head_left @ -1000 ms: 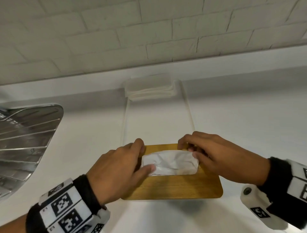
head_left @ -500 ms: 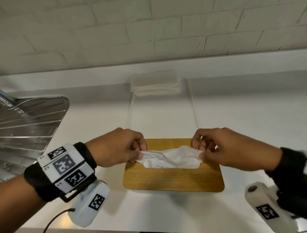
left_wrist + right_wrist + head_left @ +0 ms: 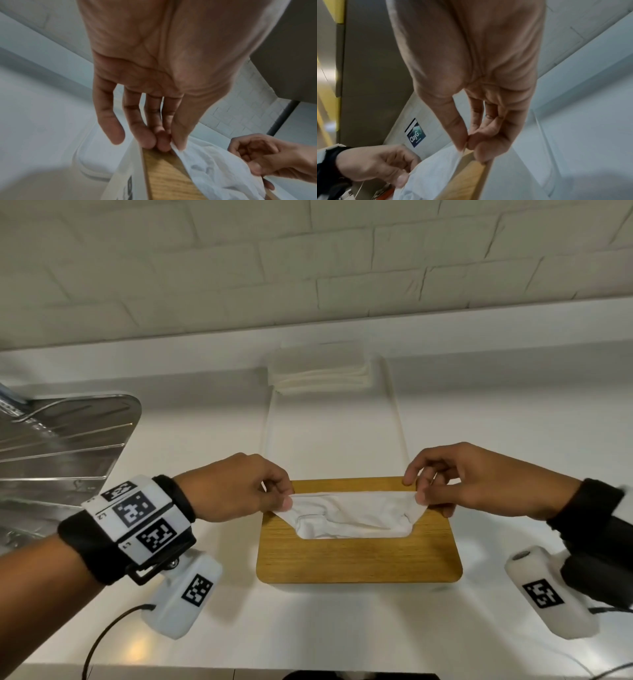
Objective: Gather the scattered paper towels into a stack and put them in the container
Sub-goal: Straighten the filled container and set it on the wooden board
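A white paper towel [image 3: 352, 513] comes up through the slot in the wooden lid [image 3: 359, 559] of the container on the white counter. My left hand [image 3: 279, 499] pinches the towel's left top corner and my right hand [image 3: 419, 494] pinches its right top corner, so its upper edge is stretched straight between them. In the left wrist view my left hand [image 3: 173, 145] pinches the towel [image 3: 214, 169] over the lid [image 3: 164, 175]. In the right wrist view my right hand [image 3: 465, 146] pinches the towel [image 3: 433, 175] at its corner.
A folded stack of white paper towels [image 3: 320, 373] lies at the far end of a clear tray [image 3: 399, 433] behind the container. A metal drying rack [image 3: 58, 446] stands to the left. A brick wall runs along the back.
Both hands went from pressing at the slot to pinching the towel's ends, then drew apart and lifted, pulling the towel taut above the lid.
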The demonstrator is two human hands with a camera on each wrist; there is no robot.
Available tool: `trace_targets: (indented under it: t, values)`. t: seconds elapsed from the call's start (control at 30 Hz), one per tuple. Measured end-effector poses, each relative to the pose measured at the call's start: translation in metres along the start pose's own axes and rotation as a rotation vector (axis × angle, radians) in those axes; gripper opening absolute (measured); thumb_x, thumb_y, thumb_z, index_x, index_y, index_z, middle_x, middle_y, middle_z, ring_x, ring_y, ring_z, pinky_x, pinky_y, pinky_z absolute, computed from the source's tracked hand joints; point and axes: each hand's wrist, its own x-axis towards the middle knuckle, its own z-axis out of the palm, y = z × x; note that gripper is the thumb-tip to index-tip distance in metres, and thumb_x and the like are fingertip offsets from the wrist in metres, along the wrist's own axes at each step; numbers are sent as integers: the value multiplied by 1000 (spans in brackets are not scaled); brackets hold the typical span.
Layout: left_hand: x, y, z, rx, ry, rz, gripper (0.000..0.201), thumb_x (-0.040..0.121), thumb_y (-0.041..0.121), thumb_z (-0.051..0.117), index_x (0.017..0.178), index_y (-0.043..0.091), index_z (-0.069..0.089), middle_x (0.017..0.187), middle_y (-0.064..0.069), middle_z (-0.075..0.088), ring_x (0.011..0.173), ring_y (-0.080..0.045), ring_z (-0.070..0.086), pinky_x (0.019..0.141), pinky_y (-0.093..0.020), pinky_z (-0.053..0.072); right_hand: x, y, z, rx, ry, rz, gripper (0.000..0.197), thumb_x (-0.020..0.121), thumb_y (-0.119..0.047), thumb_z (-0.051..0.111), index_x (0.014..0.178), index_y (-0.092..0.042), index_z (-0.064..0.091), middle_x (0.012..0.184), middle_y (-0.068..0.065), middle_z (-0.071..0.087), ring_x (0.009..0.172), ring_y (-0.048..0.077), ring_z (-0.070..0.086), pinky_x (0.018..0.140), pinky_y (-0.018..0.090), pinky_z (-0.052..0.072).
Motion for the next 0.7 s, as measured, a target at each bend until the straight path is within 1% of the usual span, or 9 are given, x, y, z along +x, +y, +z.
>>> trace_targets:
  t: [0.07,0.13,0.2,0.27,0.37,0.47,0.53,0.63,0.7]
  values:
    - [0,0,3,2,21,10,9,97,38,63,89,37,69,88,18,71,88,-6,67,78,-21,48,2,-2,-1,-31,-15,13,8,87,-9,70,92,-15,71,80,10,70,64,17,64,70,28,56]
    - [-2,-1,6,-5,44,12,11,97,39,62,88,38,68,88,18,70,87,-6,66,75,-19,45,6,-2,0,-100,-28,26,5,87,-14,68,88,-17,72,78,15,70,62,13,63,75,32,54]
    - [-3,-3,8,-24,77,-4,10,96,40,63,88,36,69,89,17,70,86,-6,66,74,-17,45,9,1,1,-124,-31,39,6,87,-17,65,87,-18,71,76,16,70,60,12,61,76,32,53]
    - [-6,-6,11,-79,133,-21,9,93,38,68,86,33,72,88,14,72,82,-7,67,73,-14,46,11,4,3,-111,-9,34,8,89,-17,63,85,-17,70,70,12,69,58,12,60,73,32,53]
    - [-7,-7,19,-149,228,-17,9,90,35,72,84,28,73,77,10,69,72,-5,60,68,-11,44,8,7,6,-121,41,-13,11,90,-16,61,84,-16,70,63,-1,64,55,8,58,65,26,51]
    - [-7,-9,24,-154,258,4,8,93,31,69,87,26,74,84,7,72,76,-7,62,69,-11,45,3,11,11,-212,104,-69,13,92,-19,60,83,-22,69,75,1,65,60,1,53,61,20,47]
    - [-8,-11,23,-136,256,30,8,93,31,69,88,27,73,85,11,72,75,-2,62,69,-9,44,-1,9,16,-258,152,-84,13,93,-19,57,86,-23,67,79,-4,63,62,-1,51,60,16,43]
    - [-7,-12,19,-100,243,63,10,94,30,70,84,31,69,82,16,68,66,8,58,67,-7,43,-4,4,25,-319,187,-70,15,97,-17,50,91,-19,63,87,-2,63,68,3,50,62,16,42]
    - [-8,-12,18,-93,237,86,12,96,28,67,85,31,67,85,16,68,66,9,58,67,-5,43,-3,0,29,-352,199,-49,17,99,-17,44,94,-17,60,91,-1,61,75,9,51,66,17,41]
